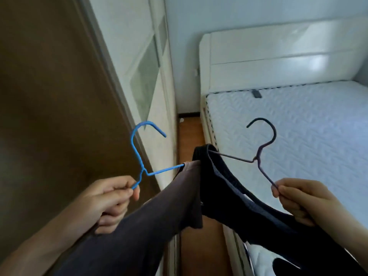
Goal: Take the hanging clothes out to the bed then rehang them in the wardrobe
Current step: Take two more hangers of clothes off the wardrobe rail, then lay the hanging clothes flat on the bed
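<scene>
My left hand [111,198] pinches one arm of a blue wire hanger [137,154], hook pointing up. A brown-grey garment [151,222] hangs from the hanger's other arm and drapes toward me. My right hand [302,200] grips one arm of a dark purple-grey hanger [262,148], hook up as well. A black and navy garment [235,188] hangs on it and trails down to the bottom right. Both hangers are held in the air over the gap between the wardrobe and the bed [298,124]. The two garments touch in the middle.
A brown wardrobe door [49,96] fills the left side, with a white panelled door [147,76] behind it. The white quilted mattress lies bare at right under a glossy white headboard [278,52]. A narrow strip of wooden floor [189,136] runs between them.
</scene>
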`<act>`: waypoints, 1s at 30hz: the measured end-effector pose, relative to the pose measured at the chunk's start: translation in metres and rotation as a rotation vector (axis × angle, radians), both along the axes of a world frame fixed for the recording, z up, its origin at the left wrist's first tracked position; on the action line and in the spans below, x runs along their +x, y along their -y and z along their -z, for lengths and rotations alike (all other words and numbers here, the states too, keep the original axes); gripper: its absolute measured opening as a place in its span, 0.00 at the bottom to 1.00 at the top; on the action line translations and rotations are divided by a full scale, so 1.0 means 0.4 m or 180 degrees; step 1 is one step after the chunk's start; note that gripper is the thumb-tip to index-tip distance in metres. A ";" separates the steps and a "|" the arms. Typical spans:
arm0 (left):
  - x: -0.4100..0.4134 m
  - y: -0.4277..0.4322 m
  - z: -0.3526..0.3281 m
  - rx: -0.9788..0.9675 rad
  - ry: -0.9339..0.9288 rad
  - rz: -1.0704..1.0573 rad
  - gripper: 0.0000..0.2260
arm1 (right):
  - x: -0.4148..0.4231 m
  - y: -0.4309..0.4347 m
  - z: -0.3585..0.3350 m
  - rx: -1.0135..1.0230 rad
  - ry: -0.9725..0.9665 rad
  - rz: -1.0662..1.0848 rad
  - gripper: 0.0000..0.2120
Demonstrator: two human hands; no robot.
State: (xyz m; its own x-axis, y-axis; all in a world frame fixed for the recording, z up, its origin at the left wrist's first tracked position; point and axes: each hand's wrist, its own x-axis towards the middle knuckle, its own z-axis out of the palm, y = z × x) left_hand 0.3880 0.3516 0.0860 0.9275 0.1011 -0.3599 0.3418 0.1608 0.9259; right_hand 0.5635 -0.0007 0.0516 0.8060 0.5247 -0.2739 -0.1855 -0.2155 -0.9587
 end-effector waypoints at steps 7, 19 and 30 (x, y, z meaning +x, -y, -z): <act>0.256 0.204 0.005 0.0168 0.0361 0.0937 0.29 | -0.177 0.354 0.000 0.0070 0.0082 0.1828 0.11; 0.534 0.611 0.033 0.0471 0.1010 0.1830 0.09 | -0.516 0.749 0.009 0.0059 0.0127 0.4260 0.11; 0.743 0.928 0.022 0.0437 0.1398 0.2295 0.18 | -0.583 0.936 0.073 -0.0468 0.0389 0.5395 0.11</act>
